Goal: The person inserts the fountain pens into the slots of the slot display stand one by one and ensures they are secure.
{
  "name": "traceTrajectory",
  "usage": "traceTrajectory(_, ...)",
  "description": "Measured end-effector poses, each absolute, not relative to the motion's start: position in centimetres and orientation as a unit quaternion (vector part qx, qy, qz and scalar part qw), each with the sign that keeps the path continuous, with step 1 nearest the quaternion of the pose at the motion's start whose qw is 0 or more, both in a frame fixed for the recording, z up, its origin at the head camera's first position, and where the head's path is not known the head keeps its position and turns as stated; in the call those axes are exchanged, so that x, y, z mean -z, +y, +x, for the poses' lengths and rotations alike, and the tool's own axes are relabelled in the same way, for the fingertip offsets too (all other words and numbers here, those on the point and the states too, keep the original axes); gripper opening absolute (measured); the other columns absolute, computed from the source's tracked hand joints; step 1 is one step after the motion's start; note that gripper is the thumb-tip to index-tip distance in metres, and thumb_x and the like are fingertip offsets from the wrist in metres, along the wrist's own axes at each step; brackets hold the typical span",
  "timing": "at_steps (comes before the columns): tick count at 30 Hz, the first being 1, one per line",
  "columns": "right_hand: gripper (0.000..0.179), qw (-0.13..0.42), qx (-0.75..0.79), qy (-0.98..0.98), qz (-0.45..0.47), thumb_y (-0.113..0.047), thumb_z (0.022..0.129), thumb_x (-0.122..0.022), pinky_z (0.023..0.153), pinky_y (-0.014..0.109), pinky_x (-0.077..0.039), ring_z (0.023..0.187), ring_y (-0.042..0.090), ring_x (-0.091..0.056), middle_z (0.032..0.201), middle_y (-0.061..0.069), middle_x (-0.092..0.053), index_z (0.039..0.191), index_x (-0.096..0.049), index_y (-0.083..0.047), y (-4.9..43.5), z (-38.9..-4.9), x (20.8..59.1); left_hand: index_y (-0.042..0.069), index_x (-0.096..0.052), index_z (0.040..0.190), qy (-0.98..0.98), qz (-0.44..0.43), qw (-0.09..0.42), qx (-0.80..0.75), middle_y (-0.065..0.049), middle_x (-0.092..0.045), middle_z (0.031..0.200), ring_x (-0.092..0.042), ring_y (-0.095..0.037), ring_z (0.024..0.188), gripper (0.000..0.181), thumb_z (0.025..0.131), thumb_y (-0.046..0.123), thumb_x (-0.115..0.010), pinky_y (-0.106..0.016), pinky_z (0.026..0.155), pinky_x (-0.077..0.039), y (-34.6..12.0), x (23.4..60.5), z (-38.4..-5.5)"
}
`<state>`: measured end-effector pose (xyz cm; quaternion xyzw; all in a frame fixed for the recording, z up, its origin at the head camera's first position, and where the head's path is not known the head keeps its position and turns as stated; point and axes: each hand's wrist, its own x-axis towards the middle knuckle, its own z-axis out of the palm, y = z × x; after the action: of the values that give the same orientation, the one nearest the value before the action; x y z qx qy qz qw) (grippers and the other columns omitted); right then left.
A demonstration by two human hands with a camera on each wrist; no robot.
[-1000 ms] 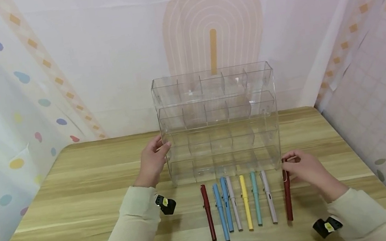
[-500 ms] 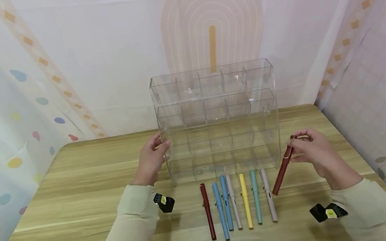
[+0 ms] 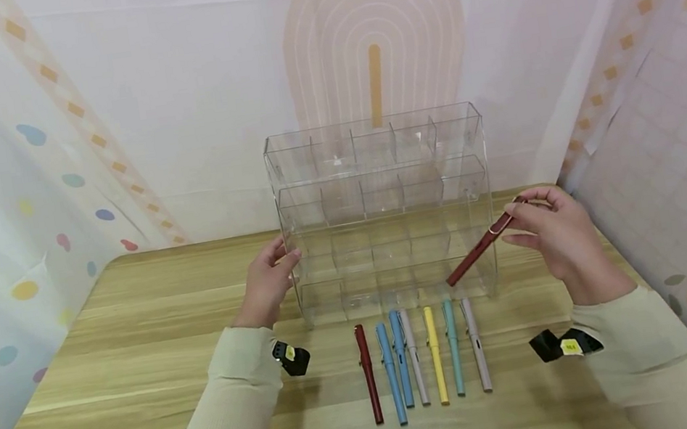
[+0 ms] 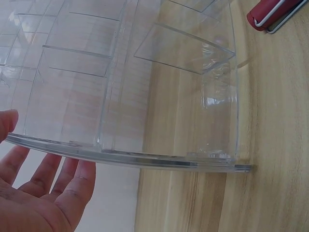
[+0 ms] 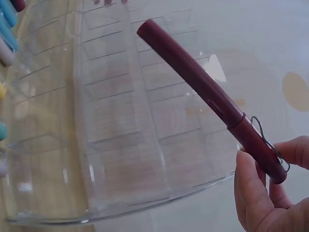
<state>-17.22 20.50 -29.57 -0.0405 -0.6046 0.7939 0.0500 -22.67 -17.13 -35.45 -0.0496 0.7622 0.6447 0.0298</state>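
In my right hand (image 3: 564,235) I pinch a dark red pen (image 3: 478,258) near its clip end. The right wrist view shows the pen (image 5: 193,72) slanting across the clear tiered rack (image 5: 111,121), capped, its wire clip under my fingers. My left hand (image 3: 266,284) holds the left side of the clear acrylic rack (image 3: 383,201), thumb in front and fingers behind the side panel, as the left wrist view shows of that hand (image 4: 48,198). The rack stands upright, with rows of divided compartments. The held pen's lower end is in front of the rack's lower right part.
In front of the rack several pens lie in a row: a dark red pen (image 3: 369,376), two blue pens, a lavender pen, a yellow pen (image 3: 436,359), a teal pen (image 3: 454,349) and another lavender pen. A patterned cloth (image 3: 204,117) hangs behind the wooden table (image 3: 140,360).
My right hand has lifted the rightmost dark red pen off the table, raised it and tilted its lower end leftward, toward the rack. My left hand has stayed at the rack's side.
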Motion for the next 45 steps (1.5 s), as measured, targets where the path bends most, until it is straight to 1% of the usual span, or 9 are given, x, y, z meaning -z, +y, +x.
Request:
traceTrajectory(9, 0.024, 0.091, -0.845, -0.526, -0.018, 0.003, 0.088, -0.064, 0.057, 0.025, -0.056, 0.065, 0.01, -0.067, 0.076, -0.001, -0.064, 0.099, -0.044, -0.006, 19.3, -19.1, 26.8, 0.012, -0.033, 0.151, 0.766, -0.055, 0.029, -0.639, -0.018, -0.042, 0.143, -0.043, -0.031, 0.129, 0.053, 0.101, 0.017, -0.05, -0.049, 0.102, -0.042, -17.3, 35.2, -22.7)
traceTrajectory(14, 0.027, 0.113, -0.86, -0.497, -0.024, 0.003, 0.086, -0.067, 0.058, 0.027, -0.056, 0.066, 0.012, -0.067, 0.083, 0.003, -0.059, 0.099, -0.044, -0.005, 18.8, -19.9, 25.4, 0.012, -0.033, 0.151, 0.765, -0.054, 0.028, -0.641, -0.019, -0.041, 0.145, -0.042, -0.032, 0.13, 0.053, 0.101, 0.017, -0.05, -0.049, 0.102, -0.041, -17.4, 35.2, -22.6)
traceTrajectory(20, 0.024, 0.144, -0.846, -0.51, -0.049, -0.002, 0.089, -0.065, 0.062, 0.026, -0.057, 0.074, 0.012, -0.068, 0.095, 0.005, -0.055, 0.101, -0.045, -0.006, 17.9, -20.9, 23.6, 0.013, -0.034, 0.151, 0.761, -0.058, 0.028, -0.645, -0.019, -0.041, 0.145, -0.042, -0.032, 0.13, 0.052, 0.101, 0.018, -0.05, -0.049, 0.102, -0.042, -17.4, 35.2, -22.7)
traceTrajectory(24, 0.025, 0.158, -0.851, -0.498, -0.058, -0.003, 0.088, -0.067, 0.063, 0.026, -0.057, 0.079, 0.013, -0.069, 0.101, 0.007, -0.052, 0.1, -0.045, -0.007, 17.1, -21.6, 22.8, 0.013, -0.034, 0.151, 0.764, -0.059, 0.029, -0.642, -0.018, -0.041, 0.145, -0.042, -0.031, 0.13, 0.052, 0.101, 0.017, -0.05, -0.049, 0.101, -0.043, -17.3, 35.2, -22.7)
traceTrajectory(33, 0.022, 0.18, -0.869, -0.457, -0.06, 0.001, 0.089, -0.065, 0.062, 0.025, -0.056, 0.077, 0.015, -0.069, 0.098, 0.006, -0.052, 0.096, -0.045, -0.007, 16.1, -23.4, 21.1, 0.015, -0.035, 0.15, 0.767, -0.057, 0.03, -0.638, -0.017, -0.042, 0.144, -0.043, -0.031, 0.129, 0.051, 0.101, 0.018, -0.05, -0.049, 0.1, -0.043, -17.0, 35.2, -22.9)
traceTrajectory(38, 0.025, 0.185, -0.873, -0.446, -0.071, 0.0, 0.089, -0.065, 0.061, 0.025, -0.055, 0.079, 0.015, -0.068, 0.102, 0.006, -0.05, 0.098, -0.043, -0.009, 15.7, -24.3, 20.2, 0.015, -0.035, 0.151, 0.765, -0.056, 0.033, -0.64, -0.017, -0.041, 0.144, -0.042, -0.031, 0.129, 0.052, 0.101, 0.018, -0.05, -0.049, 0.101, -0.043, -16.9, 35.3, -22.9)
traceTrajectory(45, 0.024, 0.192, -0.861, -0.461, -0.093, 0.002, 0.088, -0.065, 0.063, 0.027, -0.056, 0.087, 0.018, -0.069, 0.103, 0.005, -0.053, 0.095, -0.045, -0.01, 14.8, -25.8, 19.8, 0.014, -0.033, 0.151, 0.766, -0.053, 0.036, -0.64, -0.017, -0.04, 0.144, -0.041, -0.031, 0.13, 0.052, 0.102, 0.017, -0.049, -0.049, 0.101, -0.042, -16.9, 35.4, -22.9)
